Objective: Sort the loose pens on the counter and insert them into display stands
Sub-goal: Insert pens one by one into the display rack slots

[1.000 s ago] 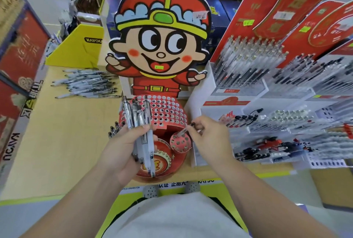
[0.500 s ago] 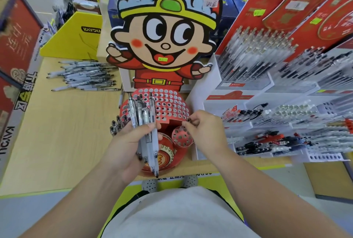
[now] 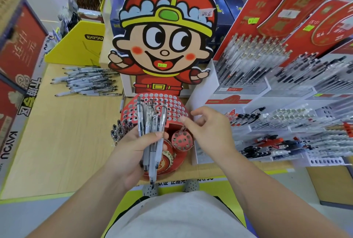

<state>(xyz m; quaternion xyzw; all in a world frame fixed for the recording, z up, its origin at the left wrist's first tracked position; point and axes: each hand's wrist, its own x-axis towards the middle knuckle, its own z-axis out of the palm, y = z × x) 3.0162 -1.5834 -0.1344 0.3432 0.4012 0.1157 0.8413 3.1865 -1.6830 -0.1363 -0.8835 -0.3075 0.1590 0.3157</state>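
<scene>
My left hand (image 3: 129, 153) grips a bundle of several clear pens (image 3: 150, 123), held upright in front of the red perforated display stand (image 3: 172, 107). My right hand (image 3: 212, 132) hovers at the stand's right side with its fingers spread and relaxed, just above a small round red holder (image 3: 181, 140). A thin pen end (image 3: 184, 128) pokes up from that holder under my fingertips. Several dark-tipped pens (image 3: 118, 130) stand in holes on the stand's left side. A pile of loose pens (image 3: 87, 82) lies on the wooden counter (image 3: 66, 132) at the back left.
A big cartoon cardboard figure (image 3: 164, 46) rises behind the stand. White tiered racks full of pens (image 3: 267, 103) with red header cards fill the right. A yellow box (image 3: 76, 46) stands at the back left, and red boxes line the left edge.
My right hand has let go of the pen it was pushing into the small round holder, and its fingers have spread. The left hand keeps its bundle.
</scene>
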